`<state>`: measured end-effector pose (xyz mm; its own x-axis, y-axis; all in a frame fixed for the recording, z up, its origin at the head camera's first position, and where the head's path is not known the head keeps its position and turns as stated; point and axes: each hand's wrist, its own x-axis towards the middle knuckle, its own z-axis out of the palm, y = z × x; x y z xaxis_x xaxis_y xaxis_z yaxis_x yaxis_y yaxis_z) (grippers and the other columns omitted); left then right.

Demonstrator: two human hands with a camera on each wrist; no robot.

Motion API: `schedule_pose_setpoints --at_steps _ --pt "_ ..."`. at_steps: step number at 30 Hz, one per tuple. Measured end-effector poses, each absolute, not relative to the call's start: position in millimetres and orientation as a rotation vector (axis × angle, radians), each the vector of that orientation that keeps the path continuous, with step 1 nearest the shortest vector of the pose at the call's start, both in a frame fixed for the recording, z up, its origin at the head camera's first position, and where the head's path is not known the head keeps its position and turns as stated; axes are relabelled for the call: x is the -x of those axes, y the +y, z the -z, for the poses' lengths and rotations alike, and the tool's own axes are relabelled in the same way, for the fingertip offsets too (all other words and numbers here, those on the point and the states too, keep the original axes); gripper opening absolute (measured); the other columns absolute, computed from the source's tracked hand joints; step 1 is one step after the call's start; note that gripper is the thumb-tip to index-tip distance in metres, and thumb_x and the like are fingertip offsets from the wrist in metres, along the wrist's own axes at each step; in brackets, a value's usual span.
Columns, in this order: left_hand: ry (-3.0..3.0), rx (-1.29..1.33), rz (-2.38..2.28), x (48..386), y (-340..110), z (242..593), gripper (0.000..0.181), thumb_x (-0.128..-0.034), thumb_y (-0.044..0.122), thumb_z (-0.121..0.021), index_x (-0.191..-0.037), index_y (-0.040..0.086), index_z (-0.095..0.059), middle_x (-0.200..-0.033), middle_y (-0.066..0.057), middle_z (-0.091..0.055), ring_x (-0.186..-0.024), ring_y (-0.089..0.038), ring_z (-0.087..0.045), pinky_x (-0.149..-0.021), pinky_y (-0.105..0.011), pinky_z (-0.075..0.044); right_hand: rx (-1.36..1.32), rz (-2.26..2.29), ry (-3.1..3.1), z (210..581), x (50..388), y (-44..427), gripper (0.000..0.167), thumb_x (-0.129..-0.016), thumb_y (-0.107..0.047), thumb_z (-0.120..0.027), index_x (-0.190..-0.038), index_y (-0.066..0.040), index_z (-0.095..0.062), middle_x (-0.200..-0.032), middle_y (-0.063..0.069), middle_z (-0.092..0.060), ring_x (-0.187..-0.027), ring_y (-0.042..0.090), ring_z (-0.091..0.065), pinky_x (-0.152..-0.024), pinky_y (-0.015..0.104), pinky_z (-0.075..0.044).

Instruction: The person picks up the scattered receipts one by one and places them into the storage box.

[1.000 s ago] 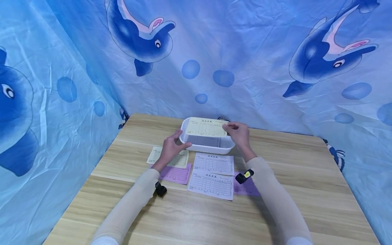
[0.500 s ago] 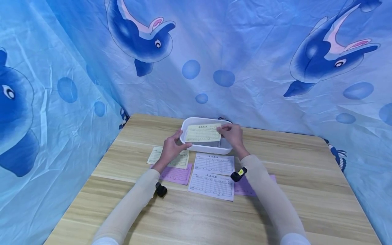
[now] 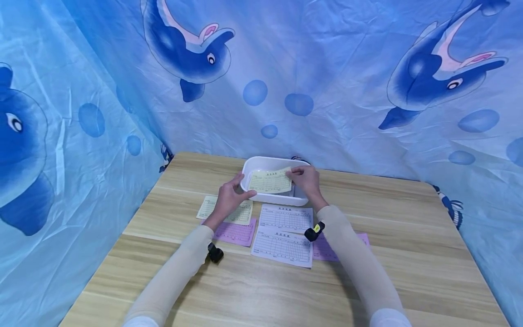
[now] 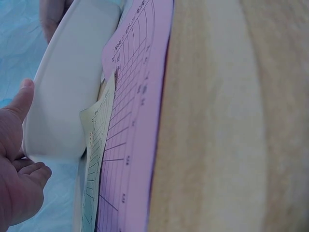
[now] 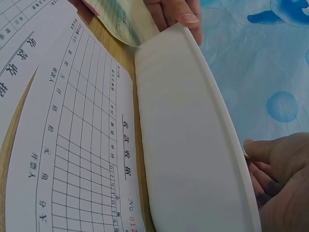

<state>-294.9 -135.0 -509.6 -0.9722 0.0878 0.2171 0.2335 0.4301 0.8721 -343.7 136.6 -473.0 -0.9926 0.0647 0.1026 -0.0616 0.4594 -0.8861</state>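
A white plastic tub (image 3: pixel 278 199) stands at the back of the table. My left hand (image 3: pixel 229 197) holds its left front corner, the thumb at the front rim and the fingers along the left side. Between thumb and fingers, my right hand (image 3: pixel 307 182) pinches the right edge of a yellow receipt slip (image 3: pixel 269 181), which lies tilted inside the tub. In the right wrist view the tub wall hides most of that slip, behind the right hand (image 5: pixel 287 179). Below the left hand, a second yellow slip (image 3: pixel 241 213) partly covers a purple slip (image 3: pixel 234 232).
Two white receipt slips (image 3: pixel 282 245) lie overlapped in front of the tub. Another purple slip (image 3: pixel 324 250) is partly under the right forearm. A blue dolphin-printed curtain (image 3: pixel 286 131) hangs behind the wooden table (image 3: pixel 261 290).
The right hand has moved left and slightly down, lowering the yellow slip from above the tub's rim into it. The left hand has stayed at the tub's corner.
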Motion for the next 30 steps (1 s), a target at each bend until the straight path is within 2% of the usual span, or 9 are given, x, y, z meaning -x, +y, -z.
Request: schedule_pose_setpoints --at_steps 6,9,17,19,22,25,30 --pt "-2.525 0.295 1.596 295.5 -134.8 510.1 0.095 -0.0814 0.044 -0.086 -0.153 0.0 -0.042 -0.162 -0.019 -0.036 -0.149 -0.032 -0.036 -0.118 -0.046 -0.037 -0.041 -1.522 -2.593 468.9 343.4 140.9 0.025 -0.092 -0.022 -0.079 -0.105 -0.001 -0.079 -0.095 0.015 -0.078 -0.077 0.024 -0.076 -0.068 0.032 -0.062" --pt "-2.53 0.289 1.599 295.6 -134.9 509.9 0.095 -0.0815 0.044 -0.086 -0.153 0.001 -0.042 -0.162 -0.017 -0.036 -0.149 -0.032 -0.036 -0.118 -0.045 -0.037 -0.082 -1.553 -2.574 466.0 343.6 146.7 0.025 -0.093 -0.023 -0.078 -0.107 -0.002 -0.078 -0.095 0.015 -0.077 -0.08 0.026 -0.076 -0.07 0.031 -0.062" --pt "-2.545 0.273 1.597 295.9 -135.3 507.5 0.094 -0.0824 0.043 -0.086 -0.154 0.001 -0.041 -0.162 -0.017 -0.035 -0.149 -0.032 -0.035 -0.119 -0.045 -0.036 -0.32 -1.64 -2.495 443.6 334.2 170.4 0.035 -0.095 -0.027 -0.076 -0.118 -0.001 -0.075 -0.103 0.017 -0.077 -0.088 0.034 -0.076 -0.08 0.045 -0.063" --pt "-2.543 0.274 1.6 295.9 -135.6 507.4 0.093 -0.0823 0.043 -0.086 -0.153 0.001 -0.042 -0.162 -0.017 -0.035 -0.149 -0.031 -0.036 -0.118 -0.045 -0.037 -0.378 -1.617 -2.495 435.3 328.4 177.1 0.039 -0.095 -0.03 -0.076 -0.12 -0.001 -0.074 -0.106 0.016 -0.077 -0.088 0.032 -0.076 -0.079 0.043 -0.063" --pt "-2.542 0.276 1.599 295.9 -136.2 507.4 0.093 -0.0823 0.043 -0.086 -0.153 0.001 -0.042 -0.162 -0.019 -0.035 -0.148 -0.032 -0.037 -0.117 -0.045 -0.038 -0.441 -1.571 -2.5 423.5 318.9 187.7 0.044 -0.094 -0.036 -0.076 -0.123 -0.002 -0.073 -0.109 0.014 -0.077 -0.088 0.028 -0.075 -0.075 0.033 -0.062" --pt "-2.541 0.277 1.593 296.1 -136.2 507.2 0.093 -0.082 0.043 -0.086 -0.153 0.0 -0.043 -0.162 -0.021 -0.035 -0.147 -0.034 -0.039 -0.117 -0.045 -0.039 -0.463 -1.502 -2.507 413.6 308.0 198.6 0.042 -0.093 -0.038 -0.077 -0.121 -0.006 -0.075 -0.109 0.011 -0.077 -0.088 0.022 -0.074 -0.073 0.025 -0.06" --pt "-2.539 0.282 1.601 296.0 -135.4 506.1 0.093 -0.0822 0.041 -0.086 -0.153 0.0 -0.042 -0.161 -0.022 -0.035 -0.147 -0.034 -0.039 -0.117 -0.046 -0.039 -0.448 -1.373 -2.516 403.5 288.1 218.0 0.036 -0.093 -0.036 -0.078 -0.117 -0.011 -0.077 -0.107 0.008 -0.077 -0.088 0.013 -0.07 -0.072 0.02 -0.057"
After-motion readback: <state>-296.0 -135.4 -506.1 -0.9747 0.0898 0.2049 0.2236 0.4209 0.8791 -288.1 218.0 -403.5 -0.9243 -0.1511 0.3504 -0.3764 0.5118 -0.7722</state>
